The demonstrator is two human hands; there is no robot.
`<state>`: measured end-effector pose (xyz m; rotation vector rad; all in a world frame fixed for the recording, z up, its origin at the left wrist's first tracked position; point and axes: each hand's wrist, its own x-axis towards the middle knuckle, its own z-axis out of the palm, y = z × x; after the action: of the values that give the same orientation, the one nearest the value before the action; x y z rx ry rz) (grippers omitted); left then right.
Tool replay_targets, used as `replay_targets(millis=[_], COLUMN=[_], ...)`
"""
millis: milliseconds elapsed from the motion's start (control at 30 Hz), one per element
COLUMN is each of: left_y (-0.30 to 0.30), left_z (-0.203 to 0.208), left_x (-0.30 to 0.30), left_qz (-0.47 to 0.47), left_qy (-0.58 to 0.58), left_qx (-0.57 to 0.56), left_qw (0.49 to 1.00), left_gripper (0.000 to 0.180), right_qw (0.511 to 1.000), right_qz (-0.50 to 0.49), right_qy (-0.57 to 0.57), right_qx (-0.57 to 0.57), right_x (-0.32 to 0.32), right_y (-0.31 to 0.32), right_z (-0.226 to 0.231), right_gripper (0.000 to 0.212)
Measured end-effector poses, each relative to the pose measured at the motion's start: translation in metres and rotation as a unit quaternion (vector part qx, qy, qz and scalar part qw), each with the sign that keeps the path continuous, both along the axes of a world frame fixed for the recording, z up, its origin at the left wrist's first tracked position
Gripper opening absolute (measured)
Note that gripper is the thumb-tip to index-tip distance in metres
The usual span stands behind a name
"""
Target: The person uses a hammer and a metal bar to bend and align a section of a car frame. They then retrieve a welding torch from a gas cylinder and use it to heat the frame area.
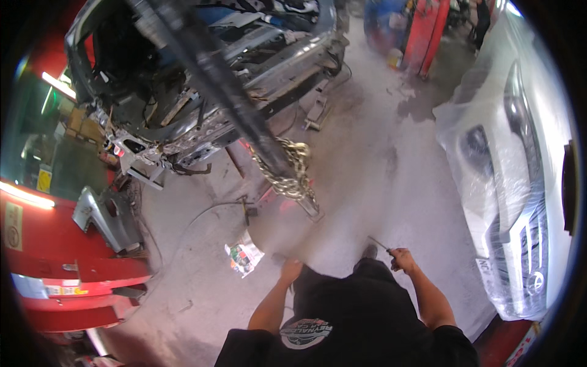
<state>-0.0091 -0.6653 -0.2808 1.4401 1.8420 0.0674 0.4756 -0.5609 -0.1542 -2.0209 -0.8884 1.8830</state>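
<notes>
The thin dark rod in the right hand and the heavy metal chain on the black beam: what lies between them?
Only bare grey concrete floor lies between the thin dark rod in the right hand and the heavy metal chain, as the head view shows.

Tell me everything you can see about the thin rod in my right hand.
The rod is thin, dark and straight, and looks like metal. The right hand is closed around its lower end, so it sticks out up and to the left over the grey concrete floor, its tip near a dark shoe. Its tip shape is too small to tell.
</notes>
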Motion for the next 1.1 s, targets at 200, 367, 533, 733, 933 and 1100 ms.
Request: replay_targets(millis=[200, 367, 533, 733, 933, 1100], left_y=[0.099, 0.172, 0.254, 0.377, 0.492, 0.557], left_z=[0.14, 0.211, 0.212, 0.233, 0.27, 0.31], left_x=[0.183, 0.223, 0.22, 0.202, 0.129, 0.085], left_qz=[-0.033, -0.009, 0.124, 0.239, 0.368, 0.461], left_qy=[-0.183, -0.173, -0.143, -0.098, -0.066, -0.041], left_qx=[0.07, 0.077, 0.154, 0.257, 0.353, 0.429], left_qw=[0.98, 0.982, 0.97, 0.931, 0.858, 0.775], left_gripper=[0.033, 0.03, 0.027, 0.036, 0.047, 0.05], right_qw=[0.979, 0.979, 0.992, 0.987, 0.955, 0.949], right_qz=[-0.158, -0.138, -0.017, -0.042, -0.102, 0.049], right_qy=[0.124, 0.151, 0.072, 0.155, 0.266, 0.306], right_qx=[-0.045, -0.005, 0.102, -0.015, 0.085, 0.058], right_x=[0.069, 0.051, 0.033, 0.021, -0.029, -0.087], right_y=[0.014, 0.09, 0.156, 0.27, 0.397, 0.487], right_z=[-0.01, -0.01, -0.011, 0.032, 0.058, 0.075], right_gripper=[0.024, 0.021, 0.019, 0.016, 0.017, 0.018])
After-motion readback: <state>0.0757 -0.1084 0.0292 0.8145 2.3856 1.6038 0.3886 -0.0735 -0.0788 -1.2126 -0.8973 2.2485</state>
